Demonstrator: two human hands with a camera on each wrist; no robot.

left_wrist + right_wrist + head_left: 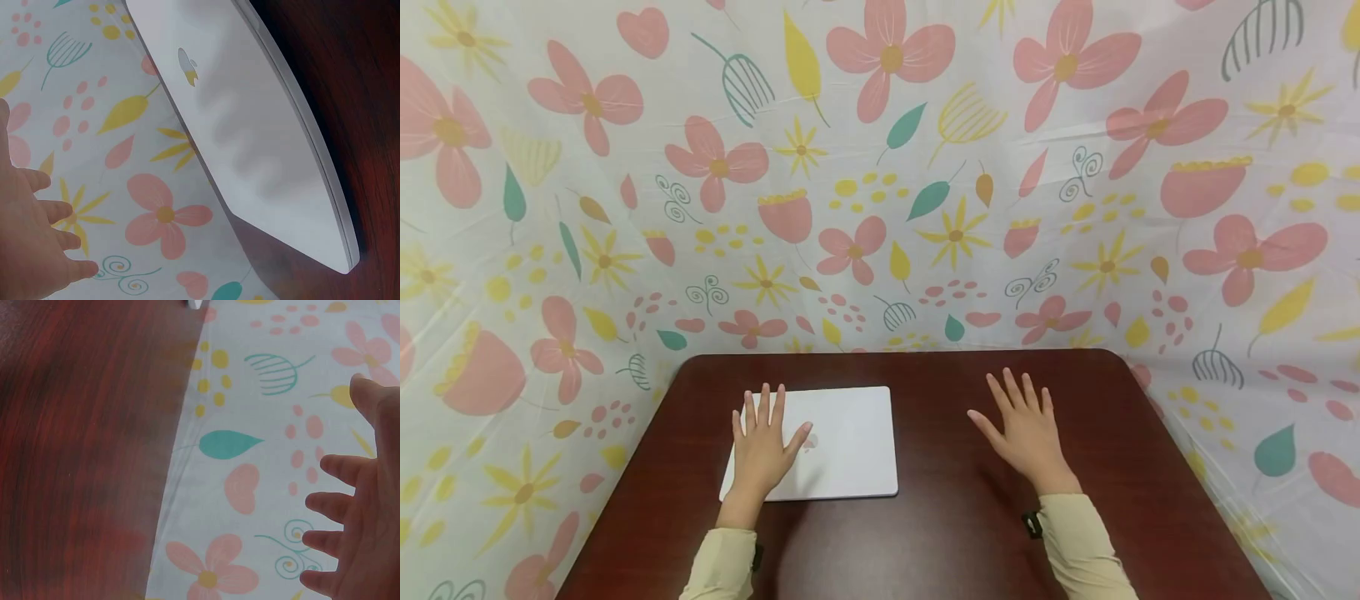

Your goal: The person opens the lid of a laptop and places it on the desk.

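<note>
A closed silver laptop (850, 442) lies flat on the left half of a dark reddish-brown table (940, 533), its shiny logo facing up. Over the laptop's left part hovers my left hand (762, 454), fingers straight and spread, holding nothing. In the left wrist view the laptop (250, 137) carries the hand's soft shadow, and the left hand (28, 237) shows at the lower left. To the right of the laptop, my right hand (1028, 433) is held above bare wood with its fingers spread. The right wrist view shows the right hand (359, 519) holding nothing too.
A white cloth (865, 167) printed with pink flowers and yellow and teal leaves hangs behind the table and along both sides. The table's far edge (925, 353) meets this cloth. Dark bands sit at both wrists, by the light sleeves (1086, 542).
</note>
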